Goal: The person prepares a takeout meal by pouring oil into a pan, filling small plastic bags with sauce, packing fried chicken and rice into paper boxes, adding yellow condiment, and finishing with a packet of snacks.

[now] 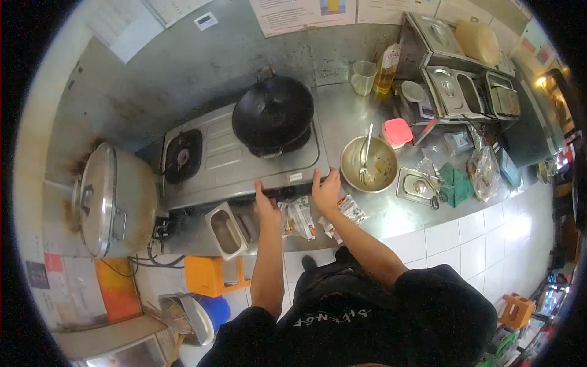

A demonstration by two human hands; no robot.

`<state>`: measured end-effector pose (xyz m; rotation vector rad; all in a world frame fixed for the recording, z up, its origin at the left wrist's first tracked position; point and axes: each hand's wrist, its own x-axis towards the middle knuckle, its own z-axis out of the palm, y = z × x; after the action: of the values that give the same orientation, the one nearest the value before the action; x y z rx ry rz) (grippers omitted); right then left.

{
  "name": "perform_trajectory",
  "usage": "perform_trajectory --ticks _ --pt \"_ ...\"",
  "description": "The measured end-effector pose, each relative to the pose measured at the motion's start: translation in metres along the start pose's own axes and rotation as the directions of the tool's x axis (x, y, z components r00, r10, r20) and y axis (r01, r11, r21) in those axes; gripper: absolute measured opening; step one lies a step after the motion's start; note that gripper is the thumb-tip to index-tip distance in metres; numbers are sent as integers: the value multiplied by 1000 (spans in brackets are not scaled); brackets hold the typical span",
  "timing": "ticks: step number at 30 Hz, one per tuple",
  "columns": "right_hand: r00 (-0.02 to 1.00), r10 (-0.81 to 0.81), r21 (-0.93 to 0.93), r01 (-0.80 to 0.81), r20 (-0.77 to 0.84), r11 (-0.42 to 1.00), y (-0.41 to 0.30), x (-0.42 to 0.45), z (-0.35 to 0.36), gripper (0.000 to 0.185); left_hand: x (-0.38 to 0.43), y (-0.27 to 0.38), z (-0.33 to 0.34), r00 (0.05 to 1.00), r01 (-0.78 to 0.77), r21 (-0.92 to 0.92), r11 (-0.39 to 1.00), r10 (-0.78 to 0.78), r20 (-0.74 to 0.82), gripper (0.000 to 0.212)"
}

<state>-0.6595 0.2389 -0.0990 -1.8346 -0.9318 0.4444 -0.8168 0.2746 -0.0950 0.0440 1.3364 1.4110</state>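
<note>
My left hand (267,206) is at the front edge of a two-burner gas stove (224,179), its thumb on the stove's rim and its fingers mostly hidden below. Farther right, my right hand (326,190) touches the stove's front right corner, fingers bent over the edge. A black wok (274,112) rests on the right burner, and the left burner (183,156) is bare. Two printed plastic packets, one (298,218) between my hands and another (346,215) beside my right wrist, lie on the steel counter. A metal bowl (385,158) with a fork (365,156) in it is right of the stove.
A large lidded pot (133,202) stands left of the stove. A steel container (226,229) sits near the counter's front edge. Rightward are a pink-lidded tub (397,131), a steel lid (415,186), scissors (435,197), a green cloth (455,185), an oil bottle (386,73) and a measuring jug (363,79).
</note>
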Motion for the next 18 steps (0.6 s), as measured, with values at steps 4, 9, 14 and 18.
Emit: perform_trajectory --ticks 4,9,14,18 --pt "999 -18 -16 19 27 1000 12 -11 -11 50 0 -4 -13 995 56 -60 997 -51 88 51" --pt "983 -43 48 35 176 998 19 -4 -49 41 -30 6 -5 991 118 99 988 -111 -81 45" --pt "939 -314 -7 316 -137 949 -31 126 -117 19 -64 -6 -27 987 145 211 967 -156 37 28" --pt "834 -331 -154 293 -441 944 -35 304 -100 41 -129 -5 26 769 -106 572 813 -297 565 18"
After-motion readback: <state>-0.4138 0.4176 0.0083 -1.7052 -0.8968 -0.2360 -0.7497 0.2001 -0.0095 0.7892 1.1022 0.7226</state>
